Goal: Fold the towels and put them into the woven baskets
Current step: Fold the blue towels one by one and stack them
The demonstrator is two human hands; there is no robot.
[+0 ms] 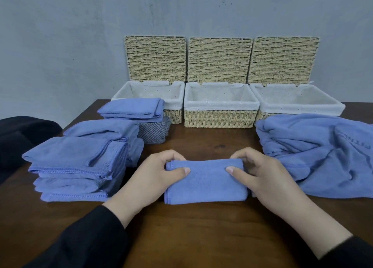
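Nearest the camera: black sleeves [84, 239] cut off by the bottom edge. Left hand [149, 179] gripping the left end of the folded blue towel [205, 183], thumb on top, fingers curled over the far edge. Right hand [262, 179] gripping the right end the same way, fingertips tucked out of sight behind the fold. Towel lying flat on the dark wooden table [201, 237], long axis running left to right, stitched hem toward the left. Bare wood in front of the towel and behind it up to the baskets.

Left: stack of folded blue towels [76, 166], just beside the left hand. Behind that, more folded towels [131, 108] on a grey striped cloth [153, 132], partly covering the left basket [149, 98]. Right: heap of unfolded blue towels [323, 156], cut off by the frame edge, printed letters only partly readable.

Farthest: middle basket [220, 114] and right basket [296, 102], white-lined, lids up against the wall. Dark object [20, 138] at far left, hard to identify.
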